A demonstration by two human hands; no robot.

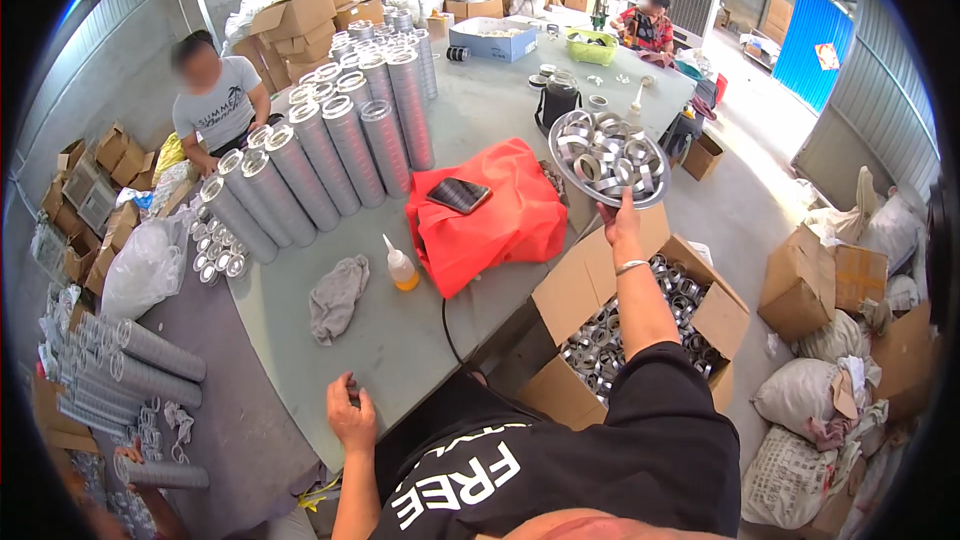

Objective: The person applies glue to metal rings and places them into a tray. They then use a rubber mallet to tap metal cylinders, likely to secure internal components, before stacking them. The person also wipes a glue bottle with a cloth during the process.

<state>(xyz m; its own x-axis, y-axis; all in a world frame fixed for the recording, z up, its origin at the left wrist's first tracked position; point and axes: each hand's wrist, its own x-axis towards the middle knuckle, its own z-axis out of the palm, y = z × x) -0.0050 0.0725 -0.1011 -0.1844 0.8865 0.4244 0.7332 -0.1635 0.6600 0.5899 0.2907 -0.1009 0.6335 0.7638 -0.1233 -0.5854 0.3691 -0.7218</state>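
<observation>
My right hand (622, 218) grips the near rim of a round metal bowl (656, 191), out over the table's right edge. Shiny metal rings (608, 152) fill the bowl. Beneath my right forearm stands an open cardboard carton (722, 320), full of similar rings (592, 342). At the table's near left edge rests my left hand (352, 412), its fingers loosely bent and apart, with nothing visible in them. Ahead of it lie a grey rag (338, 298) and a squeeze bottle (401, 268) with amber liquid. A phone (459, 194) sits on a red cloth (510, 225).
Tall stacks of grey rings (290, 175) stand on the green table (290, 380) at the left. A blue box (493, 40) and green basket (592, 47) are farther back. People sit at the left and far side; another person's hand shows lower left. Sacks (795, 395) and cartons line the right.
</observation>
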